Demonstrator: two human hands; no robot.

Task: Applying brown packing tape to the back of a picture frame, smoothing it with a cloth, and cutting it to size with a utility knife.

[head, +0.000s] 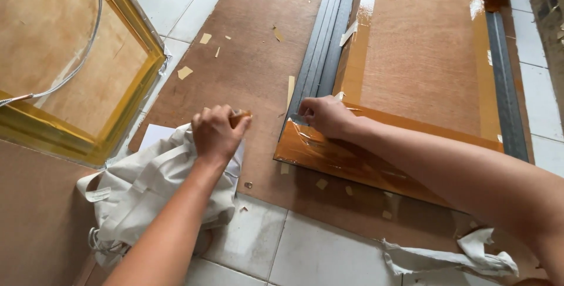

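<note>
Near edge: both forearms reach in over a scrap of white cloth [452, 258] on the tiles.
Left hand [216, 134]: fist closed tight on a small brown piece [239, 117], resting on a white cloth bag [147, 192].
Right hand [325, 115]: fingers curled, pressing clear film at the corner of the taped frame [411, 80]; can't tell if it's pinched.
Step, I'd guess: working tape at that corner.
Next, probably: needs a firm hold at the fingertips.
</note>
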